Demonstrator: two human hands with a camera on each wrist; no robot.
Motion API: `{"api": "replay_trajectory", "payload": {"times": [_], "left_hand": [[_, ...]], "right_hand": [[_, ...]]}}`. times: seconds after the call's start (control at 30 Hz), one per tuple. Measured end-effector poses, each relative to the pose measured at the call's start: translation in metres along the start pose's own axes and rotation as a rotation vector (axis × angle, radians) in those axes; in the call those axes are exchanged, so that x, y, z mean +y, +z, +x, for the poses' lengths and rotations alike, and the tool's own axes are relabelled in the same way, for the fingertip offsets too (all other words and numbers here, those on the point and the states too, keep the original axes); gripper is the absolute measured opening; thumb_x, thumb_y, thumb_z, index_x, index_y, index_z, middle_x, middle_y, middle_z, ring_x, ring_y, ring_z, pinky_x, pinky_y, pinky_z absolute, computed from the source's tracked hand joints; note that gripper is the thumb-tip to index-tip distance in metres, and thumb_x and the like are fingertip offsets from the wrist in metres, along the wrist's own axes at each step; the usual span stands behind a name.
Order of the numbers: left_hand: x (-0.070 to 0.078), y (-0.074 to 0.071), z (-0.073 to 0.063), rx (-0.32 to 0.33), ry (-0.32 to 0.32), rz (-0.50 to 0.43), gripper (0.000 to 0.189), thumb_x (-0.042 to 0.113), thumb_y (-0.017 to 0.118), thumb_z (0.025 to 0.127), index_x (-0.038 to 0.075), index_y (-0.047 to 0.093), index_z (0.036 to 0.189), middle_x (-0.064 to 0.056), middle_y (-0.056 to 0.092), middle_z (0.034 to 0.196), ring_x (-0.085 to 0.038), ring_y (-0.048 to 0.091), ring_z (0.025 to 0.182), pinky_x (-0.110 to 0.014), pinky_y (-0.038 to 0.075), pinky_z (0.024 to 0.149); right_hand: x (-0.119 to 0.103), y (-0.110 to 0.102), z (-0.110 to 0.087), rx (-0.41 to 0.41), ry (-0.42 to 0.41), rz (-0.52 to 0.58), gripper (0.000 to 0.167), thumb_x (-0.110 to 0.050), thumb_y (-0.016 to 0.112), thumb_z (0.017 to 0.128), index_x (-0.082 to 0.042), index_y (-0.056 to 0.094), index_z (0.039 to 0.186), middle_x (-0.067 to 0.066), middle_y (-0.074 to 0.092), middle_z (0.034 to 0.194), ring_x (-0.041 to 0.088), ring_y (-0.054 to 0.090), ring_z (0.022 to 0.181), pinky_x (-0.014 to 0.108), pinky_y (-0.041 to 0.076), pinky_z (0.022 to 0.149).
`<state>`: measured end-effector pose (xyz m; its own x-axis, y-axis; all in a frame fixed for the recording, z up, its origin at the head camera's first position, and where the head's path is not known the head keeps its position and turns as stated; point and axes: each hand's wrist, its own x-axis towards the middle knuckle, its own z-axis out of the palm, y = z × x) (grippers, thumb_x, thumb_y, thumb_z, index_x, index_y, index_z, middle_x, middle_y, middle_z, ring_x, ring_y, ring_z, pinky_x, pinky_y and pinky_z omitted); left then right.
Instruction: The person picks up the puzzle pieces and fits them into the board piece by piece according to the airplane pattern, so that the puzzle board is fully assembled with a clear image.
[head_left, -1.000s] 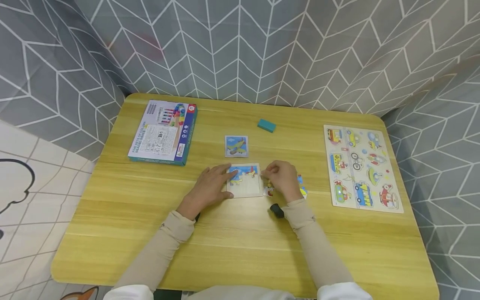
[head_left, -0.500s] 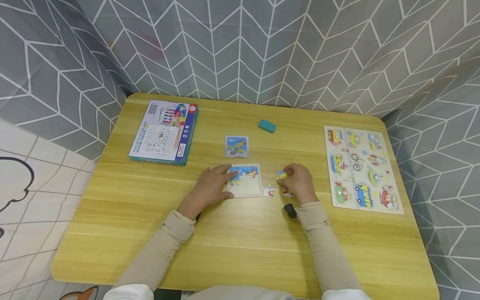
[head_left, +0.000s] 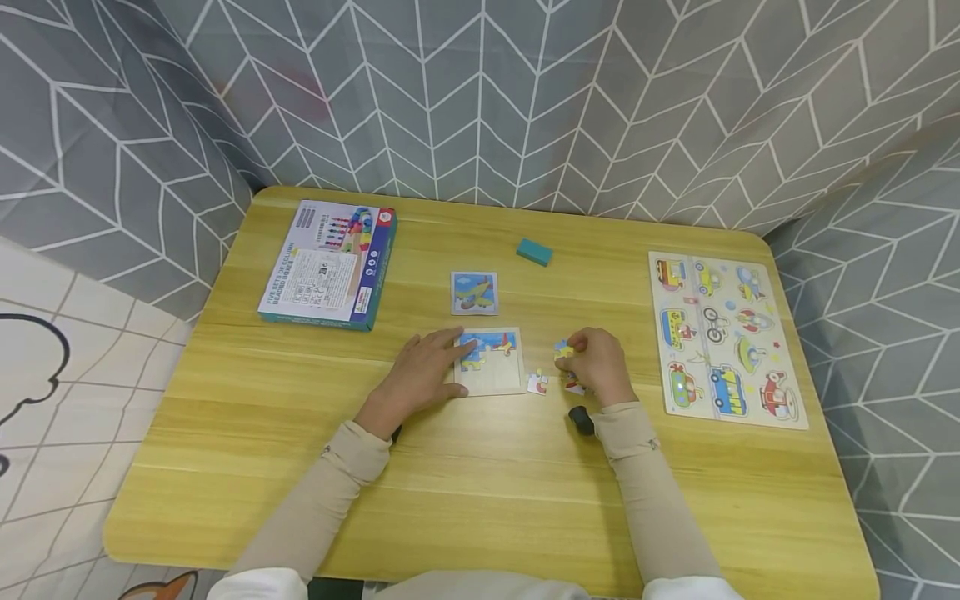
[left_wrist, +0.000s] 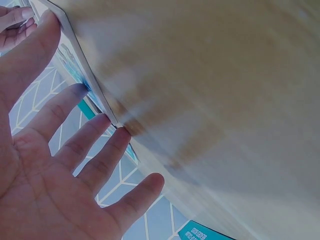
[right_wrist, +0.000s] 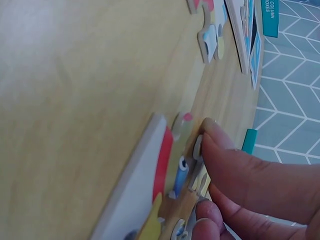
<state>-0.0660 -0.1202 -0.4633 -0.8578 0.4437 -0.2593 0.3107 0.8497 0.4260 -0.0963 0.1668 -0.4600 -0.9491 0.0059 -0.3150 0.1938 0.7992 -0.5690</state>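
My left hand (head_left: 416, 372) lies with spread, straight fingers on the left side of a small puzzle tray (head_left: 491, 383). Joined blue pieces fill the tray's upper part; the lower part shows bare board. To the right of the tray, my right hand (head_left: 602, 364) pinches a yellow-and-blue jigsaw piece (head_left: 562, 350) between thumb and fingers. A white-and-red jigsaw piece (head_left: 537, 383) lies between tray and hand. Another loose jigsaw piece (head_left: 574, 384) is partly under the right hand; the right wrist view shows its red and white face (right_wrist: 135, 185) up close.
Behind the tray lies an airplane picture card (head_left: 474, 293), with a teal block (head_left: 534, 252) farther back. A boxed bead set (head_left: 326, 265) sits at the back left. On the right is a vehicle puzzle board (head_left: 727, 337). Patterned curtains enclose the table (head_left: 480, 500).
My right hand has moved right, away from the tray's edge, to the loose pieces, and now pinches the yellow-and-blue jigsaw piece. The left hand has stayed on the tray.
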Motion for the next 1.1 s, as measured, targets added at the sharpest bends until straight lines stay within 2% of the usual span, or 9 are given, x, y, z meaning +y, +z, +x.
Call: {"api": "replay_trajectory", "payload": {"times": [0.33,0.57,0.7,0.9,1.1], "left_hand": [[0.0011,0.0,-0.0005,0.0,-0.003,-0.016,0.075,0.035,0.078,0.088,0.019,0.044,0.153,-0.01,0.03,0.161,-0.03,0.025,0.148,-0.06,0.016,0.118],[-0.0002,0.0019,0.0003,0.005,-0.001,-0.019,0.076,0.035,0.079,0.087,0.019,0.044,0.153,-0.01,0.03,0.161,-0.03,0.026,0.148,-0.061,0.016,0.117],[-0.0001,0.0023,0.0002,0.005,0.001,-0.024,0.076,0.035,0.079,0.087,0.018,0.044,0.153,-0.01,0.03,0.161,-0.03,0.026,0.148,-0.061,0.015,0.117],[0.0003,0.0017,-0.0004,0.005,0.008,-0.02,0.076,0.035,0.078,0.087,0.018,0.044,0.153,-0.01,0.03,0.161,-0.031,0.026,0.147,-0.061,0.015,0.117],[-0.0005,0.0003,0.0,0.012,0.003,-0.023,0.075,0.035,0.079,0.087,0.019,0.045,0.152,-0.01,0.031,0.161,-0.031,0.027,0.147,-0.061,0.016,0.117]], "right_hand": [[0.001,0.0011,-0.0004,0.002,-0.011,0.006,0.035,-0.009,0.084,0.081,0.005,0.068,0.109,0.02,0.066,0.107,0.037,0.059,0.099,0.048,0.051,0.088],[0.0014,-0.0001,-0.001,-0.014,0.011,0.028,0.043,-0.008,0.081,0.084,0.004,0.062,0.12,0.015,0.066,0.099,0.03,0.06,0.089,0.042,0.052,0.078],[0.0024,-0.0002,-0.0002,-0.02,0.011,0.017,0.038,-0.01,0.082,0.083,0.004,0.065,0.114,0.017,0.066,0.103,0.032,0.061,0.093,0.044,0.053,0.082],[0.0027,-0.0014,-0.0006,-0.031,-0.014,0.009,0.035,-0.008,0.082,0.082,0.007,0.066,0.11,0.023,0.06,0.114,0.039,0.054,0.107,0.052,0.046,0.095],[0.0013,0.0005,0.0,-0.031,-0.045,0.018,0.023,-0.004,0.078,0.085,0.007,0.068,0.103,0.022,0.059,0.111,0.036,0.055,0.101,0.048,0.05,0.089]]}}
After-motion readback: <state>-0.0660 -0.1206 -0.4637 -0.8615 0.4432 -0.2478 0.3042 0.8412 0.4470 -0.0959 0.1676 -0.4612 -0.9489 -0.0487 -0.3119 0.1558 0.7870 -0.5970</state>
